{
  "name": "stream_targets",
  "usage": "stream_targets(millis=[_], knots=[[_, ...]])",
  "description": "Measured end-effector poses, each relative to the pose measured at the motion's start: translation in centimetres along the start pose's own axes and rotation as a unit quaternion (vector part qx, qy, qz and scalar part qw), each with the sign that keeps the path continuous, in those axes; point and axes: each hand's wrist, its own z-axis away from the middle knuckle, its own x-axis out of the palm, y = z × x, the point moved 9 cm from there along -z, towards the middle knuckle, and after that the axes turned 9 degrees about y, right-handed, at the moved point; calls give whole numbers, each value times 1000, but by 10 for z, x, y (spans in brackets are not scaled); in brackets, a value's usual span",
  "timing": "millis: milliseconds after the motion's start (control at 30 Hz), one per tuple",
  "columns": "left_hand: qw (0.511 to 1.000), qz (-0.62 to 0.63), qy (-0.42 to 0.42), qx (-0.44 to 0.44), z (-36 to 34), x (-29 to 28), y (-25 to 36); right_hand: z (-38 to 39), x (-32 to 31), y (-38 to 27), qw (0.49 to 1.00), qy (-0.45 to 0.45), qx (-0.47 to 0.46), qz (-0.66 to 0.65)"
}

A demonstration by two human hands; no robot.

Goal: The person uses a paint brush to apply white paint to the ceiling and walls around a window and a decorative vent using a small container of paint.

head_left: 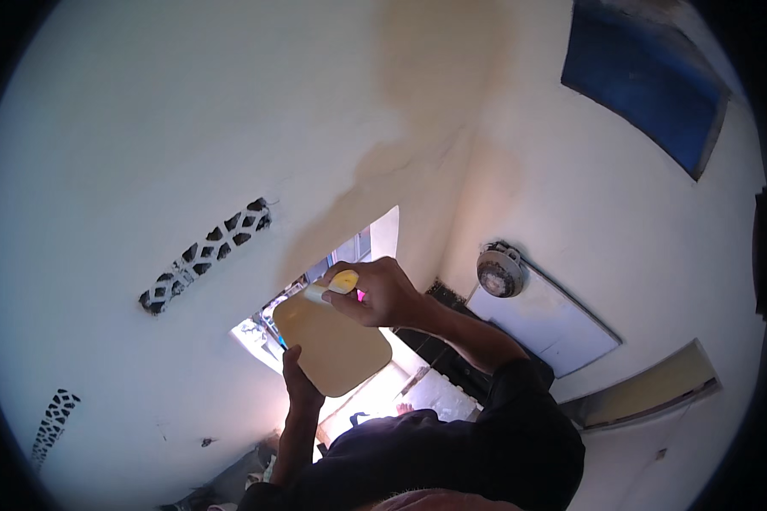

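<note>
One cream panel (337,353), left fingers (292,359) on edge, lower edge free.

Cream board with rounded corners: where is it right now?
In the head view, the cream board is below and left of centre, its lower-left edge in the left hand, the right hand by its upper-right corner.

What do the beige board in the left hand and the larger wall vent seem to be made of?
The board looks like smooth plastic, judging by its even colour and rounded corners, though painted wood is possible. The vent is perhaps matte concrete or plaster: pale, rough webs between dark holes.
</note>
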Motion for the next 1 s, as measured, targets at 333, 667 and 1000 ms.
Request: stream_targets(millis=[333,667,1000], knots=[[997,76,26,-15,-6,2,7,23,-14,13,986,62,136,-68],[996,87,36,-5,-6,-7,2,51,-9,25,951,138,196,-195],[997,63,29,-11,-7,-13,-4,58,-13,32,950,121,223,-184]])
